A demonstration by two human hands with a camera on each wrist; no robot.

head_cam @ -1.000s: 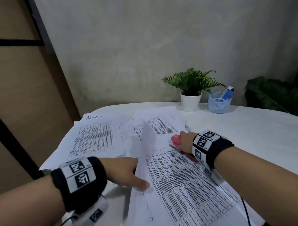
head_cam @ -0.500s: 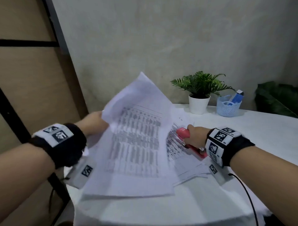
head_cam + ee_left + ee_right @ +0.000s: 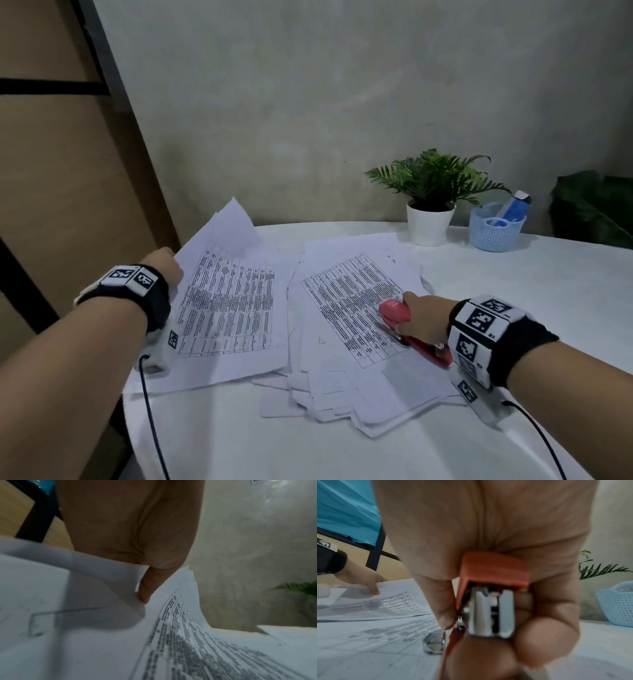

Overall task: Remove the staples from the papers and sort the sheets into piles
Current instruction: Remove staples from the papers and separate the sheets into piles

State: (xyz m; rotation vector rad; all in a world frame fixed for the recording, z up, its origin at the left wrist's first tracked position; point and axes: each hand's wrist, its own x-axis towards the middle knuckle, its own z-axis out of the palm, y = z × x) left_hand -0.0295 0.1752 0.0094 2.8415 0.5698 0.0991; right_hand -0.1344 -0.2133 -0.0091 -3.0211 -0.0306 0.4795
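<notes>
Sheets of white printed paper lie in two groups on the white table point(image 3: 513, 291). The left hand point(image 3: 168, 265) pinches the far-left corner of the single loose sheet with a printed table point(image 3: 233, 301), its grip closed on the paper edge with the thumb on top, judged to be setting that sheet down on the left pile while the far corner curls up off the surface. The right hand point(image 3: 423, 317) wraps its grip round the red metal stapler point(image 3: 397, 313), resting it on the fanned stack of printed papers point(image 3: 342, 308), probably to keep the tool ready for the next staple and to weigh the stack down (no staple can be made out). Counted: two hands, one stapler, two paper groups; the fanned stack holds several sheets, number unclear. Behind stand one potted green fern in a white pot point(image 3: 430, 202) and one small light-blue plastic basket point(image 3: 496, 228).
</notes>
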